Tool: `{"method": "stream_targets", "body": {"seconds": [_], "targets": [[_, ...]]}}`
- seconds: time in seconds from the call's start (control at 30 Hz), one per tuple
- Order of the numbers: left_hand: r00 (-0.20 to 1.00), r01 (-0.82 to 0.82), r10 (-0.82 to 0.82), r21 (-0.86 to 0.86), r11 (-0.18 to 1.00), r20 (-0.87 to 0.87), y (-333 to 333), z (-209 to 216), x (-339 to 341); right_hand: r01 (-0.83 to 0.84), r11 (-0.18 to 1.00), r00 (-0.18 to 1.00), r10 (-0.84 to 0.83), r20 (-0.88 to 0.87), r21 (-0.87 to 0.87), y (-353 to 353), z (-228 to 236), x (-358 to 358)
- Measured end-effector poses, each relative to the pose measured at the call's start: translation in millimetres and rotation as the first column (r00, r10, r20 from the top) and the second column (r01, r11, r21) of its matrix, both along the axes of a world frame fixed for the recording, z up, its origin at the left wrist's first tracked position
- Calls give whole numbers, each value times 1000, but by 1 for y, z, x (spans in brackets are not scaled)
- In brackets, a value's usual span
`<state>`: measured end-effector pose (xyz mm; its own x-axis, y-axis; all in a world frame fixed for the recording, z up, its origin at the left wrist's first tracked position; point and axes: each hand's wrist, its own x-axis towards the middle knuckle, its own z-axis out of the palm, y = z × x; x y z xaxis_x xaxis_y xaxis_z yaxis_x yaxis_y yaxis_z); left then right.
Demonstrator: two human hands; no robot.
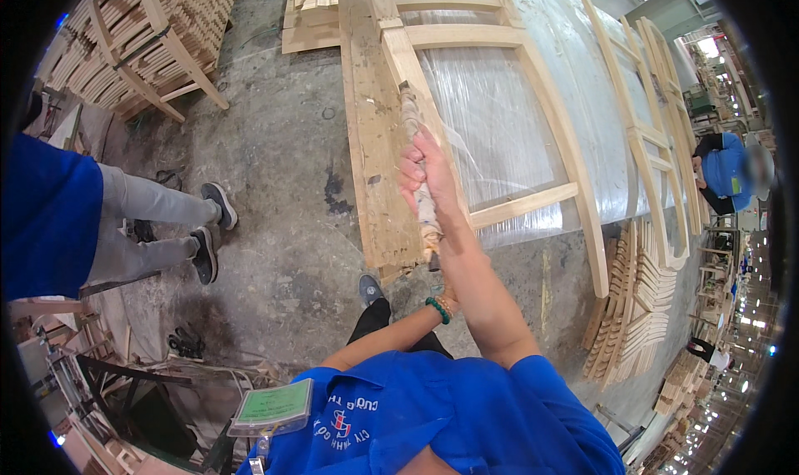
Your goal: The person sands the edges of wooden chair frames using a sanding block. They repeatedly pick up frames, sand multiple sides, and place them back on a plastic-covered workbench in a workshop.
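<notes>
My right hand (423, 171) is closed round a long rod-shaped tool (427, 213) wrapped in mottled, whitish-brown material. Its dark far tip meets the left rail of a pale wooden frame (549, 113), or lies just over it; I cannot tell which. The frame has curved rails and several crosspieces. My left hand (450, 293), below a green bead bracelet, is mostly covered by my right forearm, near the tool's lower end. Its fingers are hidden.
The frame rests on a bench (370, 167) with plastic film (491, 125) over its surface. More wooden frames (637, 134) lie to the right, above stacked curved parts (632, 308). A person in grey trousers (150, 200) stands at left, near stacked wood (150, 38); another person (728, 171) is far right.
</notes>
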<state>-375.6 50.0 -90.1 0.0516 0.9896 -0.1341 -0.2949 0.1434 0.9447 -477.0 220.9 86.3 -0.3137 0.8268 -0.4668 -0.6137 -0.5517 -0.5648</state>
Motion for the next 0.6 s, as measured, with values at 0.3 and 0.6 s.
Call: {"method": "stream_targets", "body": {"seconds": [0.3, 0.6], "targets": [[981, 52, -53, -7, 999, -185, 9, 39, -13, -1, 1000, 986, 6, -169, 30, 10, -25, 19], [977, 71, -78, -42, 997, -199, 4, 28, -9, 77, 992, 996, -80, 30, 101, 10, -31, -4]]}}
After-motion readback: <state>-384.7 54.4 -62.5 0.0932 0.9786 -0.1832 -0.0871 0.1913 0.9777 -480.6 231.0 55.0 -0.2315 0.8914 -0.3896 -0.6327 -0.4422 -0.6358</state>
